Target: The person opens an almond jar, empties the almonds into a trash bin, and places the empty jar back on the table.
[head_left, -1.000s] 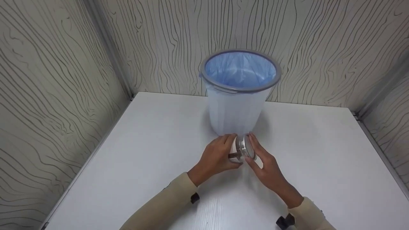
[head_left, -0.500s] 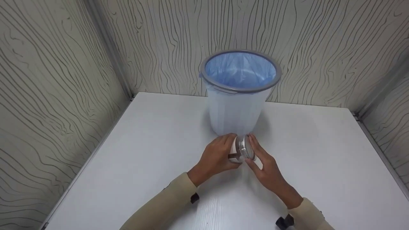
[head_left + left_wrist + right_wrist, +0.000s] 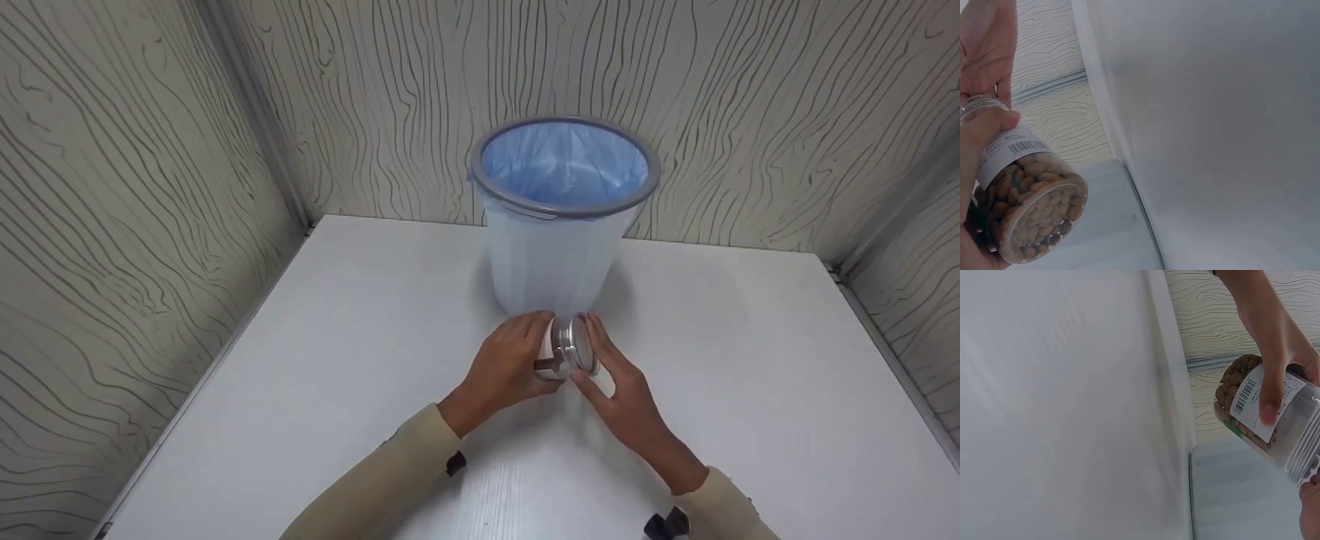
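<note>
A clear plastic jar (image 3: 553,351) of brown nuts lies on its side just above the white table (image 3: 337,337), right in front of the bin. My left hand (image 3: 517,361) grips its body, a finger lying across the barcode label (image 3: 1252,405). My right hand (image 3: 619,379) curls round the silver metal lid (image 3: 576,346) on the jar's right end. In the left wrist view the jar's nut-filled base (image 3: 1033,216) faces the camera, with the right hand (image 3: 988,45) behind it. The right wrist view shows the jar (image 3: 1241,382) held by left-hand fingers (image 3: 1272,343).
A translucent white bin (image 3: 551,262) with a grey rim (image 3: 562,212) and blue liner stands at the back centre of the table, close behind the hands. Its wall (image 3: 1213,140) fills both wrist views. Patterned walls enclose the table on three sides.
Barely anything differs. Both hands stay on the jar in the same spot; the right hand and forearm have shifted slightly on the lid.
</note>
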A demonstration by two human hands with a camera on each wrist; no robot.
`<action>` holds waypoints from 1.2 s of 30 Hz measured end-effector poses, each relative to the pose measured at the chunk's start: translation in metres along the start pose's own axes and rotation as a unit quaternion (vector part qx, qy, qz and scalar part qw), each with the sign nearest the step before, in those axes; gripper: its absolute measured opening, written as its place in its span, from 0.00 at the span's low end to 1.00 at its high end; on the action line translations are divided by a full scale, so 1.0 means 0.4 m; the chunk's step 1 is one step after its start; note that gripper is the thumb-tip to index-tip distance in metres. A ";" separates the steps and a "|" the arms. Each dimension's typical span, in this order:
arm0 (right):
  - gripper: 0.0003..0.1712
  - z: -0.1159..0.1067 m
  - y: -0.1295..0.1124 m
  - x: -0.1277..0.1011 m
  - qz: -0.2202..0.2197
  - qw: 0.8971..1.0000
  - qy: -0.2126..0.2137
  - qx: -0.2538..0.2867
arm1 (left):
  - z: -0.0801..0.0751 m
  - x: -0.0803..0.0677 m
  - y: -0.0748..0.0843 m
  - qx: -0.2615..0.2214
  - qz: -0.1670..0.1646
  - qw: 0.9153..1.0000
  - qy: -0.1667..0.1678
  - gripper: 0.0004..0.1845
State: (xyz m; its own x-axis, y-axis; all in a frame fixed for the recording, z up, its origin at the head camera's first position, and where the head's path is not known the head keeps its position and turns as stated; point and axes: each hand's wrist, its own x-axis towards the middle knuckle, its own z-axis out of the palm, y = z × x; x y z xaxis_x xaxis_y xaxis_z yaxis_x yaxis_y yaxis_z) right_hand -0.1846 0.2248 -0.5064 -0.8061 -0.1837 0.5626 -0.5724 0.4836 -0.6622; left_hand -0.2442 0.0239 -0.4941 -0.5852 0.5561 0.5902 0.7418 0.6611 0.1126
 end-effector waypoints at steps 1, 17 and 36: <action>0.44 0.001 -0.003 0.001 0.019 1.000 0.001 0.004 | 0.000 0.000 -0.001 0.002 0.000 1.000 0.000 0.48; 0.44 0.003 -0.025 0.009 0.120 0.992 -0.006 0.043 | -0.007 0.000 0.004 0.045 0.015 0.999 0.003 0.50; 0.43 -0.004 0.002 0.004 0.041 0.999 -0.012 0.034 | -0.005 0.001 0.002 0.040 0.016 0.999 0.006 0.48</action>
State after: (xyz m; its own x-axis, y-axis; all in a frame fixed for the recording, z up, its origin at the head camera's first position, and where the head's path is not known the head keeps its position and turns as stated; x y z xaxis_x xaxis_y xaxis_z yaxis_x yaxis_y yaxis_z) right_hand -0.1861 0.2261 -0.5052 -0.8533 -0.1669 0.4939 -0.5129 0.4392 -0.7376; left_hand -0.2432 0.0235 -0.4920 -0.5580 0.5711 0.6020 0.7308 0.6819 0.0304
